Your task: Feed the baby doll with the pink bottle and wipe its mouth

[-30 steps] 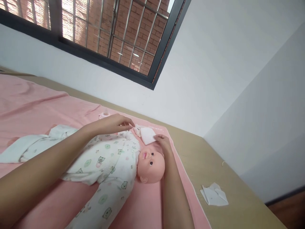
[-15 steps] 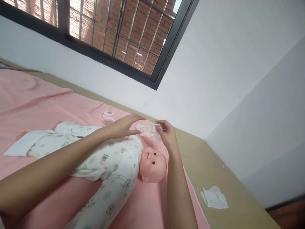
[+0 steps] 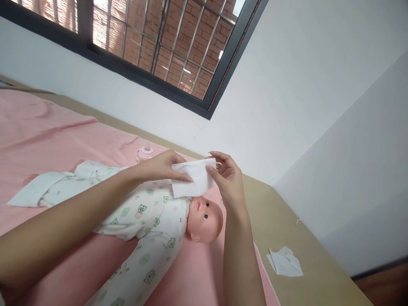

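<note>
Between my two hands is a folded white tissue (image 3: 196, 182), held up above the doll's chest and chin. My left hand (image 3: 164, 165) pinches its left side, thumb on the near face. My right hand (image 3: 228, 174) grips the upper right corner between thumb and fingers, with the other fingers curled. Below lies a baby doll (image 3: 205, 219) on its back, head to the right, dressed in white clothes (image 3: 159, 229) with green bear prints. A pink baby bottle (image 3: 145, 152) stands behind my left wrist, its lower part hidden.
A pink blanket (image 3: 188, 272) spreads under the doll over a tan tabletop (image 3: 264, 204). A crumpled white tissue (image 3: 285, 261) lies on the tabletop at the right. White walls and a barred window (image 3: 178, 46) with a dark frame rise behind.
My right hand has brought up the white tissue, now spread wider between both hands. My left hand has closed on it from an open pose. The small packet behind is now hidden.
</note>
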A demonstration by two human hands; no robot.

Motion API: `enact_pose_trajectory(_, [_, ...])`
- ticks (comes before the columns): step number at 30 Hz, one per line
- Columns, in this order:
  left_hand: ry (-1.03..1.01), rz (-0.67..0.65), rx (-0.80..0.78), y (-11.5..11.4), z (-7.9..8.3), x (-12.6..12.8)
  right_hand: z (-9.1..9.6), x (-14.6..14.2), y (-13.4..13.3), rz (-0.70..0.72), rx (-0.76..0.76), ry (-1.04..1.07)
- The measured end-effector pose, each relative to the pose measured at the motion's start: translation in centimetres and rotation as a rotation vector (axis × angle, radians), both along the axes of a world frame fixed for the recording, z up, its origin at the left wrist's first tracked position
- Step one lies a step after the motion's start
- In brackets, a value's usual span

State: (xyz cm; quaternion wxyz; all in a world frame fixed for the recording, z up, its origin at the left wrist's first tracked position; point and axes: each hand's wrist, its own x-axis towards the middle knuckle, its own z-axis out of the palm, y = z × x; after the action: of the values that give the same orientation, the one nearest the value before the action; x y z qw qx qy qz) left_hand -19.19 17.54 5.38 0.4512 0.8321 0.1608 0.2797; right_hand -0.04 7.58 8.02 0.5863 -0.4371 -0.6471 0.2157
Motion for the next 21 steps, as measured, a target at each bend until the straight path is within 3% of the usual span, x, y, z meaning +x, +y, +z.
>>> enact_pose_trajectory(7, [-0.308, 0.098, 0.027, -1.1, 1.1, -0.6, -0.2, -0.4, -0.3, 0.054, -0.137, -0.041])
enact_pose_trajectory(13, [-0.316, 0.076, -0.11, -0.9, 0.6, -0.9, -0.7, 1.4, 0.9, -0.019, -0.145, -0.028])
enact_pose_trajectory(17, [-0.065, 0.02, -0.001, -0.8, -0.1, -0.1, -3.1, 4.8, 3.7, -0.108, -0.203, 0.063])
enact_pose_trajectory(21, [0.106, -0.076, 0.221, -0.8, -1.0, 1.4, -7.2, 8.1, 6.1, -0.176, -0.323, 0.179])
